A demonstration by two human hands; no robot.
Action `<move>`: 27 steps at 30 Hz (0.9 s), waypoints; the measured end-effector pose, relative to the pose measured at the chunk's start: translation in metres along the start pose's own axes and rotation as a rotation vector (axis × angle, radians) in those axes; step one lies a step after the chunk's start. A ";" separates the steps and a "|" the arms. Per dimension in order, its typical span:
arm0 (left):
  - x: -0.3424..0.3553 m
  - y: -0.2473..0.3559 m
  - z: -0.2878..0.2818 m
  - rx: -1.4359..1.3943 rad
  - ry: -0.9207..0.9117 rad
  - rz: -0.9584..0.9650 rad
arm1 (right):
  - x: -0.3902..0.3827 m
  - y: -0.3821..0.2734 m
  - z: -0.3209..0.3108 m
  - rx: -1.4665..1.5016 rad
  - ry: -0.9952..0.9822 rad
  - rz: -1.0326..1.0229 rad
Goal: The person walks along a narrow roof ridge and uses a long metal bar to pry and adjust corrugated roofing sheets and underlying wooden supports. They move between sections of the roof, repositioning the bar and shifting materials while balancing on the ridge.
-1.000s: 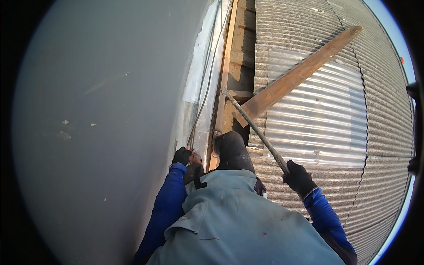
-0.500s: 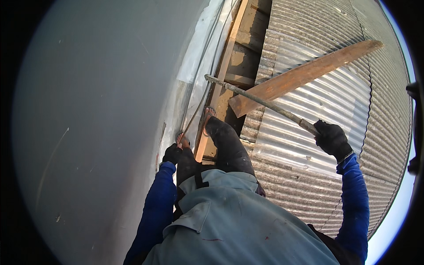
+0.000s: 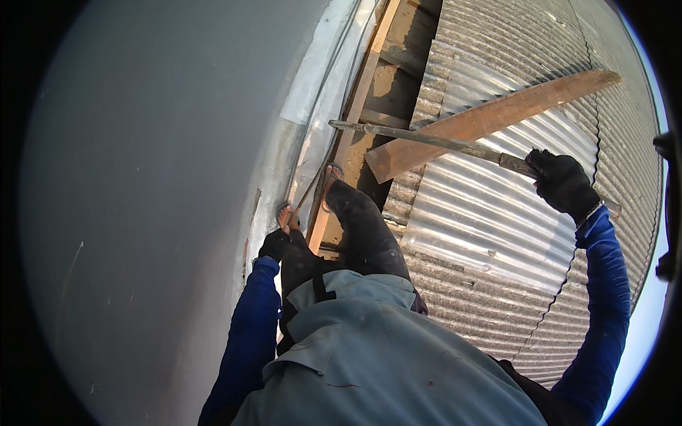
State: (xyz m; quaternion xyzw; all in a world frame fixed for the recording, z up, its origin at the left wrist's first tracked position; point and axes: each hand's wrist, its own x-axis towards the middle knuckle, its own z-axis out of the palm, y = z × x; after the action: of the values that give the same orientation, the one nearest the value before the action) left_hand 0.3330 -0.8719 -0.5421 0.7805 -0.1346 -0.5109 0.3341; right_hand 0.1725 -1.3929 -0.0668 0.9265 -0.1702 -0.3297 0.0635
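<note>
My right hand (image 3: 561, 179), in a black glove, is closed around a long weathered pole (image 3: 458, 148), which reaches leftward across a brown plank (image 3: 497, 113) to a bent tip beside the wall-edge strip (image 3: 298, 99). My gloved left hand (image 3: 273, 245), low along that strip, is closed on a thin dark rod or cable (image 3: 309, 190) running up toward the pole's tip; whether they touch I cannot tell. Both my sandalled feet (image 3: 330, 181) show between my hands, one on or beside a narrow timber beam (image 3: 369, 64).
A smooth grey wall (image 3: 156, 177) fills the left. An opening with joists (image 3: 401, 64) runs along the beam. Weathered corrugated roofing (image 3: 497, 319), a translucent corrugated panel (image 3: 497, 213) and a roof edge against sky lie to the right.
My right hand has risen and moved right with the pole, which now lies flatter, its tip further up and left. My left hand has shifted slightly left and up.
</note>
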 end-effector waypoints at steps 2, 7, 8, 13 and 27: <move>0.003 -0.006 0.000 0.001 0.009 -0.030 | -0.004 -0.007 -0.006 0.007 -0.130 0.016; 0.018 -0.026 -0.013 -0.133 -0.027 -0.060 | 0.017 -0.001 -0.030 0.539 -0.727 0.153; 0.022 -0.032 -0.016 -0.208 -0.047 -0.118 | 0.019 -0.002 -0.029 0.737 -0.772 0.283; 0.036 -0.058 -0.023 -0.143 -0.143 -0.174 | 0.024 0.003 -0.024 1.115 -0.693 0.526; 0.030 -0.062 0.030 0.029 -0.166 0.049 | 0.047 0.027 -0.029 0.807 -0.722 0.725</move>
State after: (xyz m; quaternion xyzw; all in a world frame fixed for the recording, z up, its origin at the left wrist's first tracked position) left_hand 0.3114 -0.8547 -0.6120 0.7368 -0.1882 -0.5635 0.3228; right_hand 0.2171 -1.4348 -0.0658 0.5923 -0.5929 -0.4881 -0.2437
